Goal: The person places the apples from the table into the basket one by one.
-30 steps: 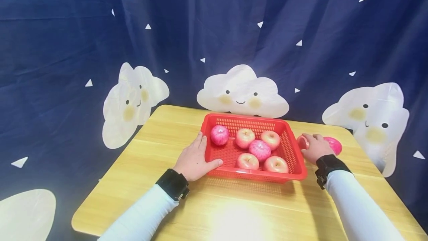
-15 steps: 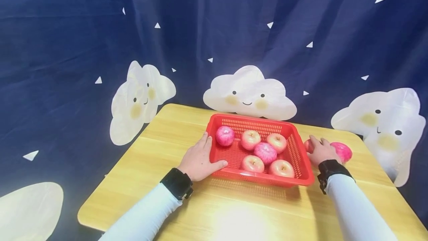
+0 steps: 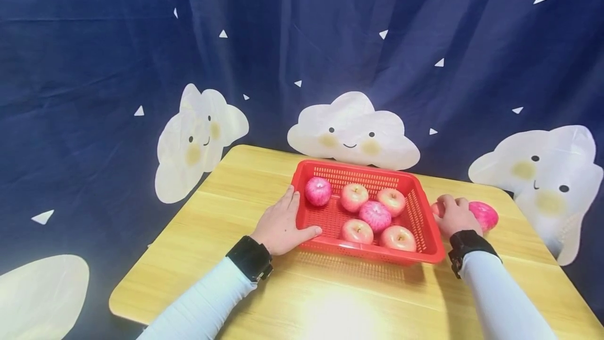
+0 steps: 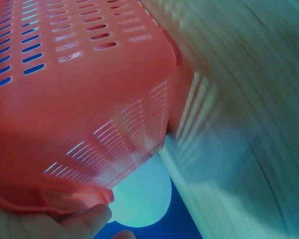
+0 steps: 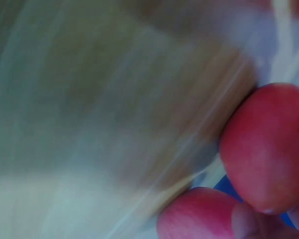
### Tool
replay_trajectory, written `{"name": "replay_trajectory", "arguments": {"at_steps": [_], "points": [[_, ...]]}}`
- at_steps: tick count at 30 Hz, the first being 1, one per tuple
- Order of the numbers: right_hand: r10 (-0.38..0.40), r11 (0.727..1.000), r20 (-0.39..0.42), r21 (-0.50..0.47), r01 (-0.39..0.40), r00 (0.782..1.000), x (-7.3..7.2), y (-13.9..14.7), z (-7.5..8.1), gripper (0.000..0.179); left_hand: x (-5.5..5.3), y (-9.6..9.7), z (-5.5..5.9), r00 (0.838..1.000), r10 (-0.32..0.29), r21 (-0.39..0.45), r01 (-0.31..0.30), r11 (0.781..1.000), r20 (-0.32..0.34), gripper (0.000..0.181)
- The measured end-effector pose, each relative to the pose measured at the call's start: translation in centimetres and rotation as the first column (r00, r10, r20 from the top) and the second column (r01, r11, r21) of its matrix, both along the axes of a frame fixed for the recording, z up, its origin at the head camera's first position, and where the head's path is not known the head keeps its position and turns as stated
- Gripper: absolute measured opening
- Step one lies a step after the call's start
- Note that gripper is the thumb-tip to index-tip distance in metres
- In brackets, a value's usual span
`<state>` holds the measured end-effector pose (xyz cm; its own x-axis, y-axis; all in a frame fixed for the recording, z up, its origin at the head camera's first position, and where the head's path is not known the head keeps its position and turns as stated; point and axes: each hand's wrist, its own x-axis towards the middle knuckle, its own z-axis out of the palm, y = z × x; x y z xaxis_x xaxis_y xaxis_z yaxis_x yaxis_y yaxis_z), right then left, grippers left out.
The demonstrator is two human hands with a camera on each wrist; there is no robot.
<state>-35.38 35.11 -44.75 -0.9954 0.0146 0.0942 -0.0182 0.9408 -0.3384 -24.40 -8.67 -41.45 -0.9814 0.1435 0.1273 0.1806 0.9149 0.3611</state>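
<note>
A red plastic basket (image 3: 321, 246) stands on the table with several apples inside, such as a pale red apple (image 3: 354, 197) and a deep pink apple (image 3: 318, 191). My left hand (image 3: 279, 227) holds its near left corner, thumb over the front rim and fingers along the left side. In the left wrist view, fingertips (image 4: 97, 216) lie against the rim. Right of the basket, my right hand (image 3: 457, 218) grips a red apple (image 3: 438, 209). Another pink apple (image 3: 483, 216) lies just right of that hand. Two apples show in the right wrist view, the upper apple (image 5: 266, 147) beside the fingers.
The light wooden table (image 3: 198, 245) has rounded corners and extends in front of and left of the basket. A dark blue curtain (image 3: 264, 41) with white clouds hangs behind its far edge. Bright glare lies on the near middle of the tabletop.
The head view has shifted, so everything sits slightly further right in it. My right hand stays by the apples beside the basket, moving only a little. The left hand keeps its place at the corner.
</note>
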Motion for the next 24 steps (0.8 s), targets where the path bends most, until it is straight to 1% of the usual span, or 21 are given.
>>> {"name": "replay_trajectory", "arguments": {"at_steps": [3, 6, 9, 12, 16, 19, 24], "points": [[-0.001, 1.0, 0.002, 0.012, 0.001, 1.0, 0.3, 0.2, 0.1, 0.071, 0.1, 0.0, 0.0, 1.0, 0.0, -0.005, 0.0, 1.0, -0.005, 0.114], [0.016, 0.999, 0.066, 0.039, -0.019, 0.998, 0.5, 0.4, 0.3, 0.08, 0.1, 0.0, 0.0, 1.0, 0.0, -0.008, 0.0, 1.0, -0.008, 0.114], [0.051, 0.996, 0.139, 0.064, -0.06, 0.989, 0.7, 0.6, 0.6, 0.086, 0.0, 0.0, 0.0, 1.0, 0.001, -0.01, -0.002, 1.0, -0.009, 0.114], [0.079, 0.994, 0.164, 0.067, -0.091, 0.983, 1.1, 0.8, 1.0, 0.083, 0.0, 0.0, -0.1, 1.0, 0.0, -0.012, 0.0, 1.0, -0.015, 0.114], [0.092, 0.993, 0.153, 0.059, -0.102, 0.984, 1.8, 1.1, 1.6, 0.076, 0.0, 0.1, -0.1, 1.0, -0.008, -0.011, 0.008, 1.0, -0.018, 0.113], [0.092, 0.994, 0.138, 0.047, -0.099, 0.986, 2.2, 1.0, 2.2, 0.076, 0.1, 0.0, -0.2, 1.0, -0.009, -0.007, 0.009, 1.0, -0.017, 0.113], [0.106, 0.993, 0.098, 0.047, -0.111, 0.99, 2.8, 0.5, 4.1, 0.078, 0.1, -0.1, -0.1, 1.0, -0.007, -0.015, 0.007, 1.0, -0.016, 0.112]]}}
